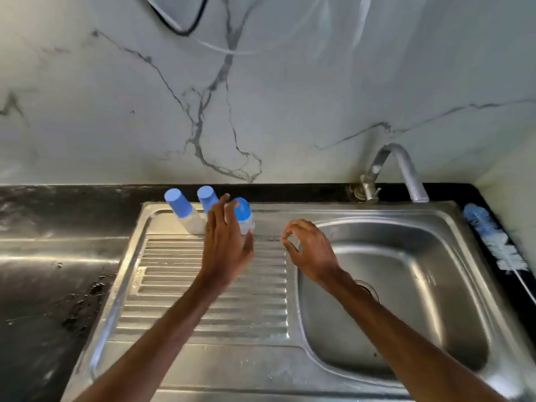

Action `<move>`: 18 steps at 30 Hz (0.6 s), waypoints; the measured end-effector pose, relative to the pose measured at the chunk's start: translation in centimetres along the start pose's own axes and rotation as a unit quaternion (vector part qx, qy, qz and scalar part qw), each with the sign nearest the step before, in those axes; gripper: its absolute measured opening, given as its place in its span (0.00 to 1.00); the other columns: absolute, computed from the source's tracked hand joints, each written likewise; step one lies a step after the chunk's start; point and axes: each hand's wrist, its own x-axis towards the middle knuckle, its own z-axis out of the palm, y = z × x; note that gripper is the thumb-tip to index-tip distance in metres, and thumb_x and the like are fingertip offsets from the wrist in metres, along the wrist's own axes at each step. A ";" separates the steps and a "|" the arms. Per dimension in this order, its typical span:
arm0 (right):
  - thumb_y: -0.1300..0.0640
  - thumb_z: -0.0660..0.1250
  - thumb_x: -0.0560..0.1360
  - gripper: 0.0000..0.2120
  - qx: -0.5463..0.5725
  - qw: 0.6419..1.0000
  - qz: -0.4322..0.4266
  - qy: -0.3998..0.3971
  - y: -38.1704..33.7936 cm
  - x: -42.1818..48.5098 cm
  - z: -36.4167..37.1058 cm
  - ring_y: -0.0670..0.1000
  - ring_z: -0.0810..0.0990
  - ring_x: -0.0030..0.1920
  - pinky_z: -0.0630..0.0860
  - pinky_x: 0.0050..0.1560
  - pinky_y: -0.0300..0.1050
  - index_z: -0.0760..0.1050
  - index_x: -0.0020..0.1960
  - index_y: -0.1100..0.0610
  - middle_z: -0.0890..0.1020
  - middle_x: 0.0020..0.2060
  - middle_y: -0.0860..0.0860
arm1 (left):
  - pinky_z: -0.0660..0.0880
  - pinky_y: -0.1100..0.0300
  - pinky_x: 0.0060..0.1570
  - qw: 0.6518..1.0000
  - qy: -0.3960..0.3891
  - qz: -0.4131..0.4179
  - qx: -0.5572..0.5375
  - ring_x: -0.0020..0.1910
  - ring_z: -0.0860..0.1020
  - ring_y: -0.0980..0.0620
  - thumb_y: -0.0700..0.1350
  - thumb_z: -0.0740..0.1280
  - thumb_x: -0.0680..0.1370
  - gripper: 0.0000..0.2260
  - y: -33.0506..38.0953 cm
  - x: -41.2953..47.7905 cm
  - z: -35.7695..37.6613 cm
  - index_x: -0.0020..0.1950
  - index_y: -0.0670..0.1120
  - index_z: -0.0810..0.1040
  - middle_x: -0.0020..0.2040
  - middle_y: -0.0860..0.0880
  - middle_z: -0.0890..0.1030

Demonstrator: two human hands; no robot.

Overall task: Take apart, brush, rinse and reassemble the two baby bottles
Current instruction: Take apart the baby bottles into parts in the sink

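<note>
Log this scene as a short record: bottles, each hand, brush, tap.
bottles: three with blue caps, in a row at the back of the drainboard: left bottle, middle bottle, right bottle
left hand: fingers spread at the right bottle; contact unclear
right hand: by the basin's left rim, fingers curled, thumb meeting forefinger; contents cannot be told
brush: bottle brush lies on the dark counter, right of the sink
tap: behind the basin, no water visible
</note>
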 end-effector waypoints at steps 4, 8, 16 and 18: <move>0.59 0.71 0.79 0.05 0.013 1.000 0.007 -0.009 2.3 0.2 1.7 0.51 0.79 0.56 0.79 0.59 0.49 0.81 0.54 0.55 0.81 0.55 0.50 | 0.63 0.50 0.76 1.000 0.010 -0.021 0.000 0.78 0.63 0.41 0.47 0.74 0.76 0.36 -1.5 1.2 3.0 0.79 0.40 0.60 0.79 0.39 0.63; 0.59 0.69 0.80 0.05 0.032 0.999 0.000 0.010 5.2 0.1 2.4 0.51 0.79 0.56 0.78 0.59 0.50 0.80 0.55 0.56 0.81 0.54 0.50 | 0.71 0.46 0.66 0.998 0.060 0.000 -0.028 0.70 0.71 0.40 0.46 0.74 0.76 0.36 -2.5 1.9 6.2 0.79 0.43 0.60 0.74 0.41 0.70; 0.61 0.68 0.78 0.06 0.042 0.999 -0.017 -0.004 9.9 -1.0 1.3 0.52 0.81 0.54 0.76 0.61 0.50 0.82 0.53 0.56 0.83 0.52 0.51 | 0.73 0.44 0.48 0.991 0.123 0.059 -0.006 0.54 0.73 0.40 0.48 0.76 0.73 0.22 -3.3 3.7 8.4 0.63 0.49 0.73 0.56 0.41 0.75; 0.60 0.68 0.78 0.06 0.050 0.999 -0.004 -0.011 10.8 -1.1 0.5 0.50 0.82 0.54 0.77 0.60 0.49 0.83 0.53 0.54 0.84 0.53 0.50 | 0.72 0.50 0.45 0.990 0.107 0.089 -0.004 0.48 0.73 0.47 0.52 0.75 0.72 0.20 -2.3 3.6 8.7 0.61 0.53 0.74 0.53 0.46 0.75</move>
